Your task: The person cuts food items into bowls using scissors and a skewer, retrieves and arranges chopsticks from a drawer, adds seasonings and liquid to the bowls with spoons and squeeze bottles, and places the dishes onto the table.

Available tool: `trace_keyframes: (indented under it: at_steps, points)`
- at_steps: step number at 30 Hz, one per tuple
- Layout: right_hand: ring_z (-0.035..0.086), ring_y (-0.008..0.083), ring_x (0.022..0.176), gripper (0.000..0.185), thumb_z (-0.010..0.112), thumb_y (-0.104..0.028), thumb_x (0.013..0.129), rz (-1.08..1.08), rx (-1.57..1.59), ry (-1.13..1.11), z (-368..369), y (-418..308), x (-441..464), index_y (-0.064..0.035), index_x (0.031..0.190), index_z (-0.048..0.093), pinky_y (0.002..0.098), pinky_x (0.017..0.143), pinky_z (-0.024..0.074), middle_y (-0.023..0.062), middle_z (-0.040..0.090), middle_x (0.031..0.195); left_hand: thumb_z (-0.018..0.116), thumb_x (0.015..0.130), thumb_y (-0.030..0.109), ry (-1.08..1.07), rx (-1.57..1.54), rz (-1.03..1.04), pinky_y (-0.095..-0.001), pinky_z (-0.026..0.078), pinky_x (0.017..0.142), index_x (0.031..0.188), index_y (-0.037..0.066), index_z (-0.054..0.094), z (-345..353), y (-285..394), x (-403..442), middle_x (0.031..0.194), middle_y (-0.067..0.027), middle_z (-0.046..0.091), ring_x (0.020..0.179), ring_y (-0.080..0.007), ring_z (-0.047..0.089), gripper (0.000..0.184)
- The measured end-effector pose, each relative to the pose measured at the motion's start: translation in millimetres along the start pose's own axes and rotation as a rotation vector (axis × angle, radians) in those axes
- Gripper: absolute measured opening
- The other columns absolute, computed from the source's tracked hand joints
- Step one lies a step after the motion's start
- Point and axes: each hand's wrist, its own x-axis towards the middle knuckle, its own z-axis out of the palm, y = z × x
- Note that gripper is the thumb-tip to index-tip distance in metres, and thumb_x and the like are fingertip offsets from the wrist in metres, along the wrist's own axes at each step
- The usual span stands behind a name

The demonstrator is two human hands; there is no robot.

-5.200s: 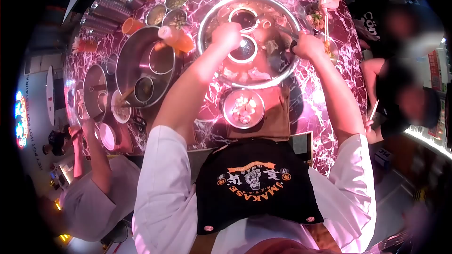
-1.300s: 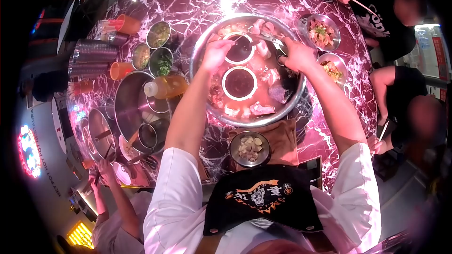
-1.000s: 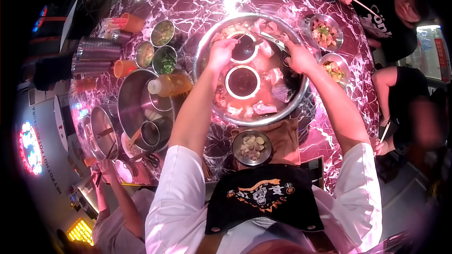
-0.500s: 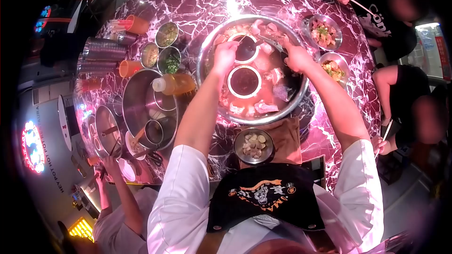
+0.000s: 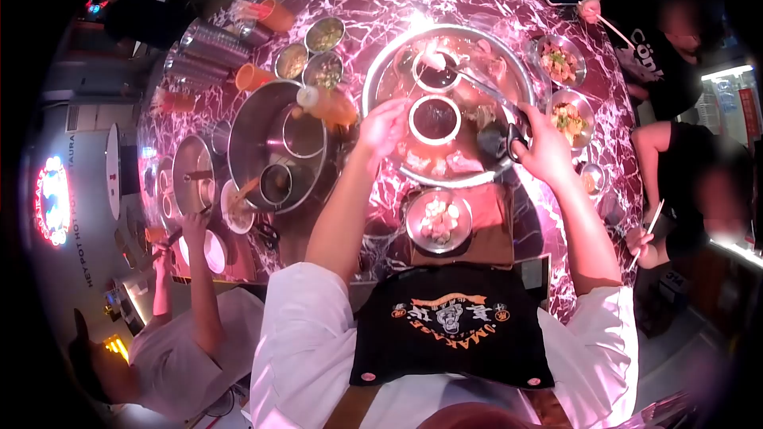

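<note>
My right hand (image 5: 542,141) is closed on the black handles of long metal scissors (image 5: 485,89), whose blades reach up-left over the big steel basin (image 5: 373,71). At the blade tips, above the upper round cup of dark liquid (image 5: 438,78), is a pale piece of food (image 5: 433,58). My left hand (image 5: 383,129) is at the basin's left edge with its fingers bent together; whatever they hold, if anything, is too small to tell. Beside it is the lower round cup (image 5: 435,119). Meat pieces (image 5: 463,162) lie in reddish broth around both cups.
A bowl of pale pieces (image 5: 439,221) stands in front of the basin. Left are a large steel pot (image 5: 238,143), a bottle (image 5: 334,107) and small bowls (image 5: 325,34). Two food bowls (image 5: 559,61) stand right. A co-worker (image 5: 199,334) works at left; seated people hold chopsticks at right.
My left hand has moved down from the upper cup to the basin's left edge. My right hand has come down and right, and the scissors now point up-left. The view has shifted.
</note>
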Motion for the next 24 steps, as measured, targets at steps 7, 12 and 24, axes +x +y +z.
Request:
trace_keyframes:
  at_steps: [7, 12, 24]
  points:
    - [0.063, 0.0373, 0.102, 0.062, 0.071, -0.012, 0.074, -0.035, -0.021, -0.034, 9.0, -45.2, -134.4, -0.0101, 0.131, 0.048, 0.0446, 0.087, 0.0511, 0.0183, 0.063, 0.112, 0.051, 0.097, 0.006, -0.085, -0.101, -0.045, -0.0179, 0.028, 0.045, 0.117, 0.000, 0.062, -25.1, -79.9, -136.2, 0.072, -0.0005, 0.050, 0.052, -0.0056, 0.038, 0.023]
    - [0.062, 0.0395, 0.098, 0.074, 0.074, -0.020, 0.073, 0.027, -0.144, -0.061, 48.7, -70.1, -210.1, -0.0117, 0.138, 0.040, 0.0473, 0.083, 0.0518, 0.0192, 0.061, 0.105, 0.061, 0.094, 0.007, 0.069, 0.042, -0.012, -0.0188, 0.028, 0.046, 0.111, 0.004, 0.067, -19.2, -167.8, -220.9, 0.070, 0.0043, 0.051, 0.054, -0.0034, 0.040, 0.018]
    - [0.062, 0.0391, 0.100, 0.058, 0.069, -0.013, 0.074, 0.013, -0.202, -0.071, 134.3, -73.3, -271.8, -0.0055, 0.127, 0.047, 0.0475, 0.083, 0.0522, 0.0210, 0.060, 0.109, 0.055, 0.097, 0.007, 0.121, 0.174, -0.027, -0.0192, 0.024, 0.041, 0.111, 0.004, 0.064, -39.8, -224.6, -284.0, 0.067, 0.0052, 0.046, 0.050, -0.0028, 0.036, 0.017]
